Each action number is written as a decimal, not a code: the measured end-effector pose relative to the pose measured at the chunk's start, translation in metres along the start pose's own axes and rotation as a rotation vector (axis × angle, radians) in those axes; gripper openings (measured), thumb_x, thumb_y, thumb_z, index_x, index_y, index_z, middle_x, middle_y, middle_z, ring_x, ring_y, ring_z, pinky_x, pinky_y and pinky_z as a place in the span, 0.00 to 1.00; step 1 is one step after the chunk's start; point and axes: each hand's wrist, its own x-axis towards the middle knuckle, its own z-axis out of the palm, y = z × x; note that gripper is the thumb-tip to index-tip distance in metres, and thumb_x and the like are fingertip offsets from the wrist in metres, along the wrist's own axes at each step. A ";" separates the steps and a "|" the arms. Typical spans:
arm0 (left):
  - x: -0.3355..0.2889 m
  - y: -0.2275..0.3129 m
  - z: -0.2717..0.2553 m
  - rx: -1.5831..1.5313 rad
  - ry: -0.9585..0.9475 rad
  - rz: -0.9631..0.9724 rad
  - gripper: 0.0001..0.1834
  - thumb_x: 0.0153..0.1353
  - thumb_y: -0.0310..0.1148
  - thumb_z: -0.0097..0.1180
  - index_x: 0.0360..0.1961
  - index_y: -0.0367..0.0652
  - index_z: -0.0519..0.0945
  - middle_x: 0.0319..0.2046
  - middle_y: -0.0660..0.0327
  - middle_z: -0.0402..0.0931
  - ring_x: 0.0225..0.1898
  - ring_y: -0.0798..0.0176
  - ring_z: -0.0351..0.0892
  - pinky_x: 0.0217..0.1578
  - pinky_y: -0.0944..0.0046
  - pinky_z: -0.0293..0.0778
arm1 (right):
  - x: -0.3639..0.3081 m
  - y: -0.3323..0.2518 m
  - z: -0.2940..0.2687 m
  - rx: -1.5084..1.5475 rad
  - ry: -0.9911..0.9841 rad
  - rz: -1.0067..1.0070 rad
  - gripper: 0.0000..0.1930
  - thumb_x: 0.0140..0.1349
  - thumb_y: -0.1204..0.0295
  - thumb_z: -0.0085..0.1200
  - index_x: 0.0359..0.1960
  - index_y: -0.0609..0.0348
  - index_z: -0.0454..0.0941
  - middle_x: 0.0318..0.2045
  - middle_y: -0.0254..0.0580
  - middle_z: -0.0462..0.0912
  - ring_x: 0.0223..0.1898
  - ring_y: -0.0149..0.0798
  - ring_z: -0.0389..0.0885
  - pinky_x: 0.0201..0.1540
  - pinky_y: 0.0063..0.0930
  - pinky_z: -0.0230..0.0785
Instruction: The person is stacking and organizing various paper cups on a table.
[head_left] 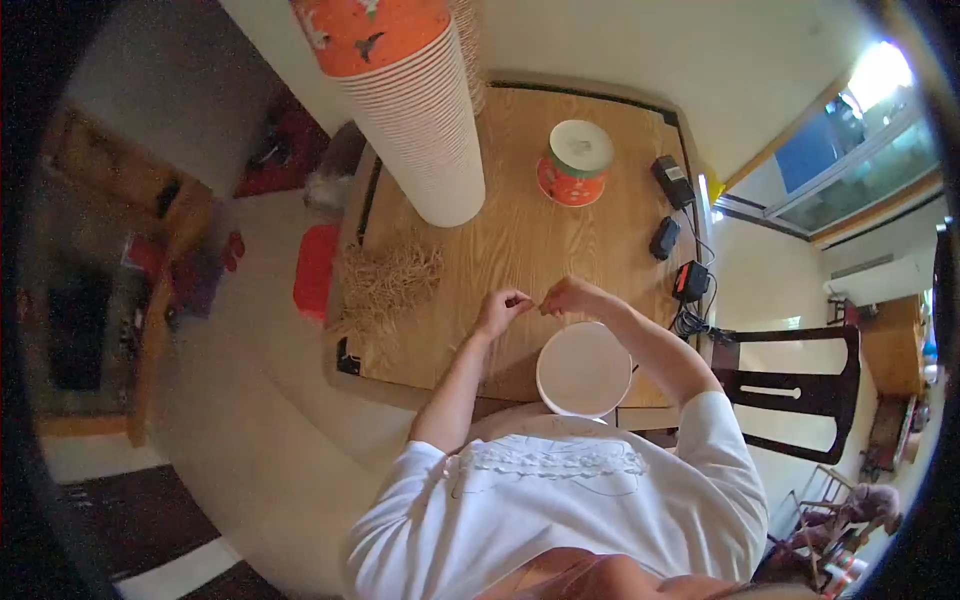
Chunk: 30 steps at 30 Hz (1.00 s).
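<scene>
My left hand (pixel 503 312) and my right hand (pixel 574 297) meet over the near part of the table, fingertips almost touching. Both are closed in a pinch; anything between the fingers is too small to make out. Just below my right hand is a round white paper bucket (pixel 585 372), its wide circle facing up, close against my body. To the left of my hands lies a loose heap of thin tan strands (pixel 395 275). Behind that heap rises a tall nested stack of white paper buckets (pixel 420 130), with an orange patterned one at its upper end.
On the wooden table (pixel 510 235), an orange and green item with a white round top (pixel 580 147) stands farther back. Black power adapters (pixel 672 182) and a coiled cable (pixel 690 322) lie along the right edge. A dark wooden chair (pixel 800 392) stands at the right; a red stool (pixel 317 270) is at the left.
</scene>
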 end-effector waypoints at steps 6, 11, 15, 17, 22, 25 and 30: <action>-0.012 0.034 0.005 0.359 0.174 0.104 0.06 0.50 0.30 0.58 0.24 0.39 0.78 0.22 0.61 0.73 0.25 0.65 0.74 0.28 0.65 0.69 | -0.011 -0.019 0.000 -0.198 -0.035 -0.054 0.06 0.48 0.70 0.55 0.22 0.59 0.80 0.15 0.32 0.75 0.20 0.26 0.69 0.24 0.23 0.64; -0.012 0.027 0.018 0.329 0.278 0.203 0.07 0.50 0.34 0.55 0.23 0.41 0.77 0.24 0.58 0.72 0.26 0.55 0.74 0.27 0.61 0.69 | -0.022 -0.021 -0.009 -0.255 -0.067 -0.169 0.09 0.49 0.67 0.56 0.22 0.61 0.78 0.20 0.33 0.78 0.24 0.26 0.73 0.27 0.21 0.65; -0.008 0.002 0.002 0.405 0.439 0.154 0.07 0.48 0.34 0.56 0.22 0.43 0.76 0.23 0.59 0.71 0.25 0.55 0.73 0.26 0.59 0.69 | -0.017 0.001 -0.005 -0.448 -0.127 -0.507 0.10 0.50 0.66 0.56 0.24 0.61 0.78 0.21 0.33 0.79 0.26 0.27 0.74 0.29 0.21 0.66; -0.013 -0.008 -0.007 0.407 0.458 0.081 0.07 0.48 0.34 0.56 0.21 0.43 0.76 0.23 0.59 0.71 0.25 0.55 0.73 0.26 0.59 0.69 | -0.029 -0.019 0.001 -0.069 -0.125 0.053 0.08 0.51 0.68 0.55 0.26 0.61 0.78 0.22 0.33 0.79 0.27 0.26 0.74 0.30 0.20 0.66; -0.012 -0.005 -0.007 0.716 0.283 0.424 0.09 0.47 0.34 0.58 0.31 0.46 0.78 0.33 0.58 0.74 0.37 0.55 0.74 0.39 0.61 0.70 | -0.027 -0.006 -0.006 -0.074 -0.094 0.024 0.07 0.52 0.69 0.54 0.26 0.61 0.78 0.23 0.31 0.78 0.26 0.24 0.73 0.28 0.18 0.64; -0.020 0.017 0.012 0.309 0.017 0.369 0.17 0.44 0.34 0.62 0.37 0.45 0.77 0.45 0.58 0.71 0.49 0.57 0.69 0.49 0.60 0.65 | -0.027 -0.002 -0.008 0.015 -0.106 0.013 0.07 0.53 0.70 0.53 0.26 0.60 0.78 0.23 0.30 0.78 0.25 0.23 0.72 0.27 0.17 0.63; -0.017 0.015 0.030 0.001 -0.061 0.004 0.11 0.46 0.35 0.62 0.30 0.42 0.80 0.32 0.59 0.78 0.37 0.63 0.76 0.39 0.64 0.71 | -0.017 0.024 -0.005 0.022 -0.110 -0.069 0.09 0.56 0.68 0.52 0.28 0.62 0.78 0.23 0.31 0.77 0.25 0.24 0.71 0.27 0.18 0.63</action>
